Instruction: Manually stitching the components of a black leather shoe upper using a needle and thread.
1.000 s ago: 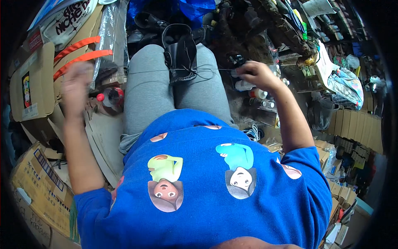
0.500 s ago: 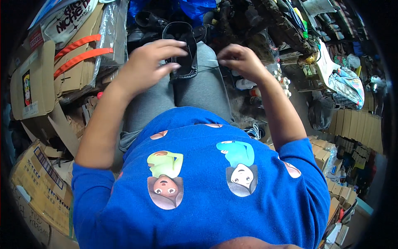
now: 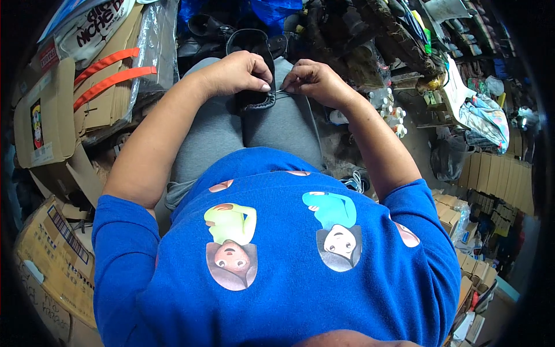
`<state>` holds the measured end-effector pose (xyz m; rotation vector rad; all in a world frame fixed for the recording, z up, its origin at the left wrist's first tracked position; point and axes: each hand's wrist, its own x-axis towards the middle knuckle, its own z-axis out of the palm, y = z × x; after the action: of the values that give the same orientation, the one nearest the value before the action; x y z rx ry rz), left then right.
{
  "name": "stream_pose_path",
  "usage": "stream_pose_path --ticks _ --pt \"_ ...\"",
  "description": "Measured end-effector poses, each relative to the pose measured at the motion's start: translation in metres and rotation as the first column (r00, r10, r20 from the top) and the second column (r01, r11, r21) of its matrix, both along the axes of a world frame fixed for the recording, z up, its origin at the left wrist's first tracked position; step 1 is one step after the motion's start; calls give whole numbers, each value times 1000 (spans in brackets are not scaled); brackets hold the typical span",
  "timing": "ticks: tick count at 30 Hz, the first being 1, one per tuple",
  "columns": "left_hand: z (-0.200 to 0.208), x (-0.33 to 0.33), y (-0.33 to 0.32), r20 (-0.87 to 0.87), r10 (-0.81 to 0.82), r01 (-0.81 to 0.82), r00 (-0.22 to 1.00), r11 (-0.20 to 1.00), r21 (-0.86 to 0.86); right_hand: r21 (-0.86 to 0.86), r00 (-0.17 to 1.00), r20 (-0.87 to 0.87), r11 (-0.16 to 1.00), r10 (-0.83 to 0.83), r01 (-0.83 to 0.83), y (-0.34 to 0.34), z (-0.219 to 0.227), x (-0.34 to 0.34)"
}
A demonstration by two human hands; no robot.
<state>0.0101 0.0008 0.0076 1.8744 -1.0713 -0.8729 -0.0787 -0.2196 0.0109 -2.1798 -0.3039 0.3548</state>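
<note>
A black shoe upper (image 3: 258, 106) with stitching along its near edge lies across my grey-trousered thighs (image 3: 217, 130). Over its left side is my left hand (image 3: 245, 72), fingers curled, thumb and forefinger pinched at the upper's right edge. What sits between those fingertips is hidden. My right hand (image 3: 309, 80) is closed just right of that edge, pinching a thin pale strand or needle (image 3: 280, 90) that reaches toward the upper. It is too fine to tell thread from needle. The inside of the upper is dark.
Folded cardboard (image 3: 46, 115) with orange strips (image 3: 115, 87) stands at my left, above a large carton (image 3: 55, 260). More black shoes (image 3: 205, 32) and a blue plastic bag (image 3: 272, 13) lie beyond my knees. Small white bottles (image 3: 395, 118) stand at the right.
Both hands have come together at the upper's right edge. The left moved right and its fingers closed; the right moved slightly left and down, nearer the stitching.
</note>
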Motion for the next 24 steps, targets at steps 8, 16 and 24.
stream_pose_path --ticks 8,16,24 --pt "3 0 4 -37 -131 132 991 991 16 43 991 130 998 -45 40 9 -13 -18" --pt "10 -2 4 16 -191 188 982 976 112 -167 940 341 985 14 46 21 4 -35" --pt "7 -3 4 27 -191 187 981 976 112 -623 854 329 772 402 -123 43 44 -18"
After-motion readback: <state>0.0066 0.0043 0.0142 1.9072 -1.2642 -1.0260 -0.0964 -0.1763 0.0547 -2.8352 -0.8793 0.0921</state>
